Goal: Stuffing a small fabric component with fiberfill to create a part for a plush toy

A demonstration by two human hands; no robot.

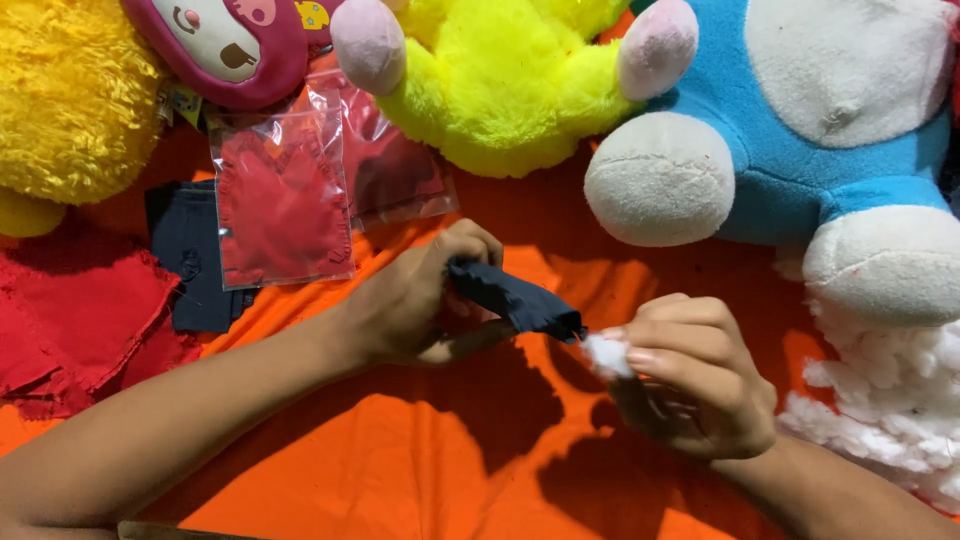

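My left hand grips a small dark navy fabric tube that points to the right. My right hand pinches a tuft of white stuffing right at the tube's open end. Both hands hover over an orange cloth.
A pile of white stuffing lies at the right. A blue and white plush toy, a yellow plush, a pink plush and a fuzzy yellow one line the far side. Clear bags with red fabric, dark cloth and red pieces sit left.
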